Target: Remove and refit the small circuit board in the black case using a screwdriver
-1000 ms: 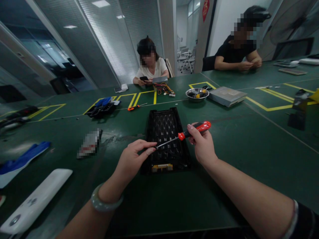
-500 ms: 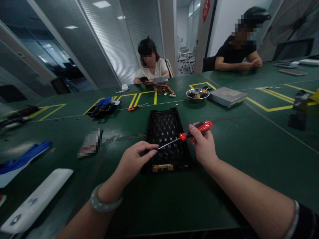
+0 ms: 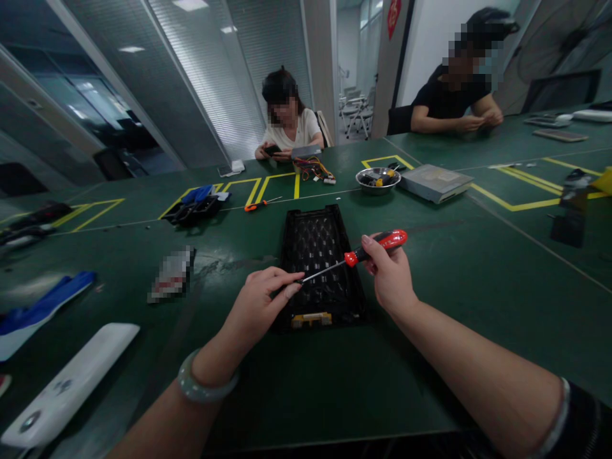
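Observation:
A red-and-black screwdriver point(image 3: 382, 245) is gripped by its handle in my right hand point(image 3: 393, 277), its shaft slanting down to the left. At the shaft's tip, the thumb and forefinger of my left hand point(image 3: 265, 296) are pinched together; whatever small piece sits between them is too tiny to make out. Beneath both hands lies a black plastic tray-like housing point(image 3: 344, 268) with a patterned inner surface. A yellowish connector board point(image 3: 312, 319) sits at its near end.
Left of me lie a white casing point(image 3: 71, 386), a blue-and-white glove point(image 3: 48, 303) and a blurred packet point(image 3: 173, 275). Farther back are a black bin point(image 3: 194, 210), an orange screwdriver point(image 3: 255, 206), a metal bowl point(image 3: 378, 185), a grey metal box point(image 3: 436, 182) and cables point(image 3: 313, 169). Two people sit opposite.
Both hands hold almost the same pose, the screwdriver tip still at my left fingertips. The view has shifted very slightly.

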A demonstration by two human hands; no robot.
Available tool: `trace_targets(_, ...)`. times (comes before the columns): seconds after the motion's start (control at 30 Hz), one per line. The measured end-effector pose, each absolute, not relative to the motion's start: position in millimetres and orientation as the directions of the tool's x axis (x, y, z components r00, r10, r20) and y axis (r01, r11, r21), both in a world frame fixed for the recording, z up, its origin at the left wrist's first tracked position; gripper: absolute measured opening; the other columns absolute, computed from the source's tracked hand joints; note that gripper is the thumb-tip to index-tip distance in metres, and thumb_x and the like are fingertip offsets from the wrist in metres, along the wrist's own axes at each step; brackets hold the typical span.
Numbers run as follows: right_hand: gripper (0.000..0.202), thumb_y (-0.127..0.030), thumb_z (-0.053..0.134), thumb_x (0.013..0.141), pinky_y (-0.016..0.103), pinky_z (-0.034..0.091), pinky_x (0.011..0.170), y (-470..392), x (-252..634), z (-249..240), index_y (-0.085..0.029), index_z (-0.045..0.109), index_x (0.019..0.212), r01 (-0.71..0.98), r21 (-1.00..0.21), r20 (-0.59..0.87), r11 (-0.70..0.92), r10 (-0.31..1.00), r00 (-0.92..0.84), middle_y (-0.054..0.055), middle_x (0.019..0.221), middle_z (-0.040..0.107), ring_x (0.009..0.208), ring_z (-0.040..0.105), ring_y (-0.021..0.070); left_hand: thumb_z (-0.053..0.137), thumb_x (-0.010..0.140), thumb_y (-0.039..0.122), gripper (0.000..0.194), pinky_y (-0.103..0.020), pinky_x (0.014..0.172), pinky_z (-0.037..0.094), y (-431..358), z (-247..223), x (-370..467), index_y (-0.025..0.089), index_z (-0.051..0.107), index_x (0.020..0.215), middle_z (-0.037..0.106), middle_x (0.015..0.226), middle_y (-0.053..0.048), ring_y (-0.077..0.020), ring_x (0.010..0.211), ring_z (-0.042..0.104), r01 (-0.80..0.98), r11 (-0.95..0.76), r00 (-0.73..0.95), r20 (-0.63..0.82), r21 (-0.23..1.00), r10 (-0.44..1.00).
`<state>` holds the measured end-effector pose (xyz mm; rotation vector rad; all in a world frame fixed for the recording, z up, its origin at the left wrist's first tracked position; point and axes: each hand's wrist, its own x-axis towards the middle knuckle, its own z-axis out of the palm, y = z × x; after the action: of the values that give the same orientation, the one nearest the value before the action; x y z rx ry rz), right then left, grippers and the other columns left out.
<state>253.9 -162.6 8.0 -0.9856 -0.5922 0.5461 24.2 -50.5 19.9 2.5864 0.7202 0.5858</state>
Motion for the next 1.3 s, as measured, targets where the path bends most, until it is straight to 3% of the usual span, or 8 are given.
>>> trace_targets(0.23, 0.029, -0.040, 0.079, 0.077, 0.029, 0.034, 0.054, -161.7, 261.0, 6.1, -0.022, 0.057, 0.079, -0.043, -0.892, 0.245, 0.450, 0.561, 0.791, -0.006, 0.064, 0.049, 0.054, 0.039, 0.0092, 0.049, 0.102, 0.036, 0.030, -0.044, 0.094, 0.041, -51.9, 22.8, 24.6, 0.029, 0.070, 0.121, 0.071, 0.107, -0.004, -0.0219, 0.101, 0.063, 0.405, -0.817, 0.789, 0.296, 0.410, 0.539)
trace_targets(0.4, 0.022, -0.033, 0.077, 0.075, 0.032, 0.042, 0.064, -167.6, 264.3, 13.6, -0.022, 0.058, 0.077, 0.125, -0.898, 0.337, 0.421, 0.479, 0.810, -0.004, 0.068, 0.054, 0.063, 0.049, 0.0124, 0.051, 0.102, 0.031, 0.030, -0.045, 0.101, 0.033, -62.2, 23.4, 29.3, 0.036, 0.068, 0.126, 0.069, 0.108, -0.001, -0.0206, 0.103, 0.061, 0.368, -0.848, 0.877, 0.161, 0.382, 0.453)
trace_targets(0.57, 0.017, -0.027, 0.073, 0.075, 0.032, 0.042, 0.064, -174.6, 259.8, 21.8, -0.022, 0.057, 0.074, 0.249, -0.876, 0.441, 0.413, 0.481, 0.757, -0.004, 0.067, 0.054, 0.063, 0.050, 0.0128, 0.057, 0.099, 0.032, 0.029, -0.044, 0.100, 0.031, -76.1, 21.7, 39.7, 0.041, 0.069, 0.124, 0.066, 0.110, -0.001, -0.0226, 0.108, 0.057, 0.313, -0.899, 0.930, 0.095, 0.305, 0.356)
trace_targets(0.8, 0.016, -0.025, 0.071, 0.073, 0.033, 0.041, 0.062, -178.8, 259.7, 28.0, -0.022, 0.055, 0.072, 0.294, -0.852, 0.488, 0.433, 0.453, 0.746, -0.004, 0.066, 0.052, 0.062, 0.048, 0.0130, 0.059, 0.098, 0.035, 0.027, -0.046, 0.097, 0.033, -83.3, 26.9, 47.8, 0.042, 0.071, 0.122, 0.063, 0.106, -0.002, -0.0239, 0.104, 0.054, 0.376, -0.892, 0.913, 0.064, 0.251, 0.403)
trace_targets(1.0, 0.014, -0.025, 0.068, 0.072, 0.033, 0.041, 0.063, -184.4, 261.1, 36.4, -0.023, 0.054, 0.071, 0.336, -0.823, 0.527, 0.458, 0.392, 0.754, -0.003, 0.067, 0.051, 0.064, 0.047, 0.0138, 0.058, 0.098, 0.037, 0.027, -0.052, 0.101, 0.034, -89.0, 24.6, 47.9, 0.043, 0.072, 0.120, 0.063, 0.122, -0.003, -0.0284, 0.116, 0.050, 0.437, -0.859, 0.875, 0.093, 0.268, 0.475)
trace_targets(1.3, 0.014, -0.025, 0.069, 0.073, 0.034, 0.041, 0.064, -186.2, 257.7, 31.5, -0.023, 0.055, 0.072, 0.322, -0.830, 0.532, 0.456, 0.470, 0.704, -0.004, 0.067, 0.052, 0.063, 0.049, 0.0138, 0.062, 0.094, 0.042, 0.024, -0.063, 0.102, 0.033, -95.1, 20.5, 51.9, 0.047, 0.074, 0.114, 0.061, 0.137, -0.001, -0.0363, 0.125, 0.044, 0.513, -0.806, 0.829, 0.073, 0.296, 0.555)
